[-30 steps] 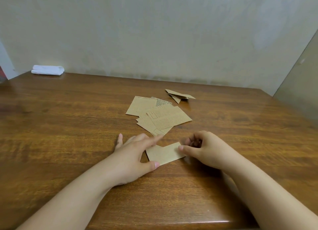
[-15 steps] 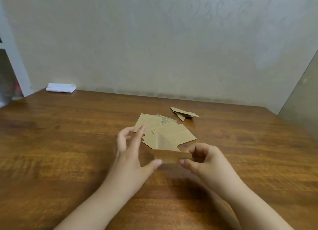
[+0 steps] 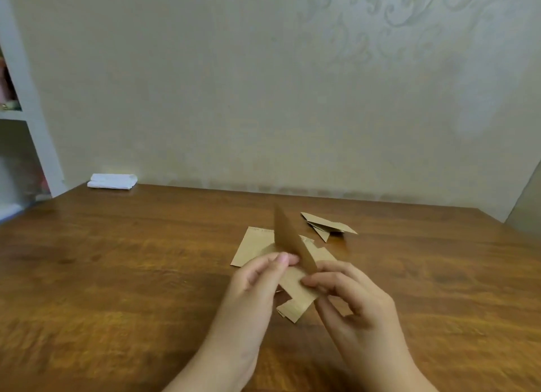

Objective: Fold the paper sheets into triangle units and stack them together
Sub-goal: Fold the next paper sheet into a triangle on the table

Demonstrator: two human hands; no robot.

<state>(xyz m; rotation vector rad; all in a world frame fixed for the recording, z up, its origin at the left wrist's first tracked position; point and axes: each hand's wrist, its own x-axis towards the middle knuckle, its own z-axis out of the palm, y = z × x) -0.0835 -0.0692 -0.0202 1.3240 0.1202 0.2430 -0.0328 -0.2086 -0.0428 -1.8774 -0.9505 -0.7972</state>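
Head view: both hands are raised above a brown wooden table [image 3: 117, 274] and hold one brown paper strip [image 3: 288, 237] between them. The strip stands almost edge-on to the camera, tilted, its far end up and its near end down by the fingers. The left hand [image 3: 254, 292] pinches the strip's lower part between thumb and curled fingers; its fingertips [image 3: 282, 258] touch the paper's left face. The right hand [image 3: 351, 298] has its fingers curled and its thumb [image 3: 310, 281] pressed near the strip's bottom end, so it grips the same piece from the right.

Under the hands, flat on the table, lies a loose pile of sheets [image 3: 257, 245], overlapping one another; part of the pile is hidden behind the hands, and a notched sheet edge shows between the wrists. Behind the pile and to the right, apart from it, sit folded units [image 3: 328, 226], a small heap of pointed pieces lying on one another.

A folded white cloth [image 3: 112, 181] rests at the table's far left corner against the pale wall [image 3: 263, 84]. A white shelf [image 3: 17, 116] stands at the left edge
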